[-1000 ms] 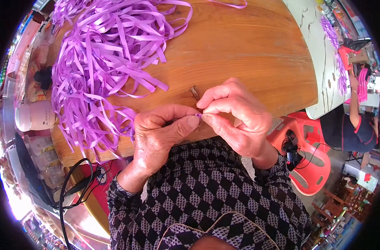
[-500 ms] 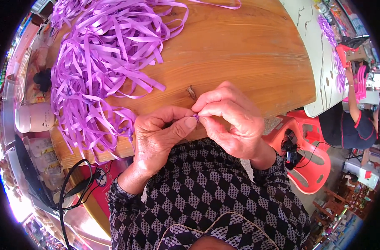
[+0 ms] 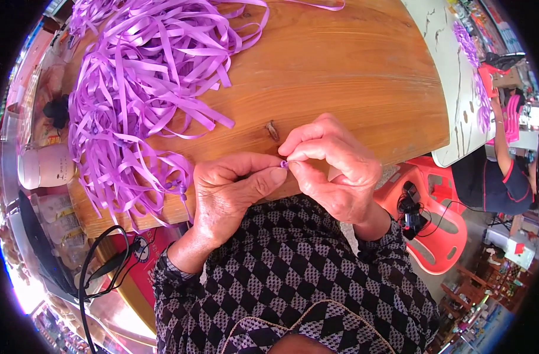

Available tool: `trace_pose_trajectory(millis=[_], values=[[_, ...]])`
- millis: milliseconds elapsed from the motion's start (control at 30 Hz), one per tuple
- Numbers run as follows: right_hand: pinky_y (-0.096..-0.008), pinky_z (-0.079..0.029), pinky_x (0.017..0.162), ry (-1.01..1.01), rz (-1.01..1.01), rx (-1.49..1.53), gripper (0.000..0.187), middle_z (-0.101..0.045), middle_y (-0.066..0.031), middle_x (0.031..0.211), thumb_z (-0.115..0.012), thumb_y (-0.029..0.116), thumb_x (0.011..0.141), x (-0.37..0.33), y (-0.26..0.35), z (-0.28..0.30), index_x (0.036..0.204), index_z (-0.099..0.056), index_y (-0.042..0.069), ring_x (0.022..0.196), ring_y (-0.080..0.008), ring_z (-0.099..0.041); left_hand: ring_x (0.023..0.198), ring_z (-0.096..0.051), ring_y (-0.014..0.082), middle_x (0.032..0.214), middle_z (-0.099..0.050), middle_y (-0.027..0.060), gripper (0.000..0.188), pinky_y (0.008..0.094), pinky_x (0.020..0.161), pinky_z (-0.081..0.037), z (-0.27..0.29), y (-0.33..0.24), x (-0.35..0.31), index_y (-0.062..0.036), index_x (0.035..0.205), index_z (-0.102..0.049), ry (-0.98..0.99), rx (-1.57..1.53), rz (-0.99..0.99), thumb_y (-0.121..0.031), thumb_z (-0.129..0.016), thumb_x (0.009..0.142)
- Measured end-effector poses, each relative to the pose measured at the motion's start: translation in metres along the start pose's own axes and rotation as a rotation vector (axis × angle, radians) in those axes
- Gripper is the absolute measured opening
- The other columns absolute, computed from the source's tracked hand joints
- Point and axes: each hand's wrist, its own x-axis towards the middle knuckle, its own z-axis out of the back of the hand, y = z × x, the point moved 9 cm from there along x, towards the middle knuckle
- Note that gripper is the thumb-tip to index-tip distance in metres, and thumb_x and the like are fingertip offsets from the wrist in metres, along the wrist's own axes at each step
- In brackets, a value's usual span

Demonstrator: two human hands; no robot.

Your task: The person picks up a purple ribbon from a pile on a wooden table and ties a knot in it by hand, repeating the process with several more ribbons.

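Note:
My left hand [image 3: 234,192] pinches a small purple ribbon knot [image 3: 284,164] between thumb and forefinger, just over the near edge of the wooden table [image 3: 334,71]. From the other side my right hand [image 3: 334,168] closes thumb and forefinger at the same knot, its other fingers curled above. Most of the piece is hidden by the fingertips. Left of my hands lies a large tangled heap of purple ribbons [image 3: 145,76], several of them knotted, with some ends hanging past the table's near edge.
A red plastic chair [image 3: 438,236] with a black cabled device [image 3: 412,212] on it stands at the right. Beyond is a white marbled table [image 3: 464,130] with more purple ribbon, and another person [image 3: 500,177]. A pale jar [image 3: 48,166] and black cables [image 3: 89,271] are at the left.
Both hands have shifted slightly to the right with the knot. My right fingertips have drawn a little away from the left thumb, so the knot shows somewhat more.

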Motion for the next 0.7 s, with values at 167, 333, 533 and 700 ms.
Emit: trace_pose_trajectory(millis=[167, 333, 533, 700], values=[[-0.0265, -0.043, 0.062, -0.001, -0.036, 0.043, 0.02, -0.061, -0.0123, 0.084, -0.057, -0.015, 0.069, -0.003, -0.007, 0.003, 0.081, -0.059, -0.001, 0.072, -0.0162, -0.053, 0.067, -0.052, 0.003, 0.075, -0.062, -0.0013, 0.01, 0.0163, 0.059, -0.042, 0.001, 0.006, 0.001, 0.0016, 0.088, -0.067, -0.016, -0.068, 0.044, -0.006, -0.065, 0.081], [-0.0276, -0.044, 0.066, 0.039, -0.044, 0.052, 0.017, -0.061, -0.0129, 0.086, -0.059, -0.012, 0.071, -0.004, -0.008, 0.0, 0.084, -0.059, -0.002, 0.074, -0.017, -0.054, 0.066, -0.052, 0.0034, 0.075, -0.063, -0.0002, 0.01, 0.0166, 0.059, -0.042, -0.002, 0.002, -0.001, 0.0017, 0.087, -0.067, -0.013, -0.044, 0.051, -0.006, -0.065, 0.081], [-0.0282, -0.044, 0.068, 0.056, -0.186, 0.172, 0.026, -0.061, -0.0118, 0.091, -0.069, -0.002, 0.07, -0.006, -0.015, 0.0, 0.096, -0.061, -0.003, 0.079, -0.0173, -0.054, 0.065, -0.055, 0.0051, 0.075, -0.064, 0.0023, 0.011, 0.0176, 0.059, -0.044, -0.001, 0.005, 0.001, 0.0022, 0.085, -0.066, -0.005, -0.134, 0.122, -0.006, -0.067, 0.079], [-0.027, -0.043, 0.064, 0.162, -0.071, 0.09, 0.03, -0.061, -0.0082, 0.086, -0.074, 0.003, 0.066, -0.004, -0.011, -0.007, 0.094, -0.065, 0.0, 0.075, -0.017, -0.054, 0.065, -0.057, 0.0064, 0.075, -0.065, 0.0036, 0.01, 0.018, 0.059, -0.045, -0.004, 0.009, 0.002, 0.0028, 0.083, -0.066, 0.043, -0.181, 0.185, -0.006, -0.068, 0.077]])
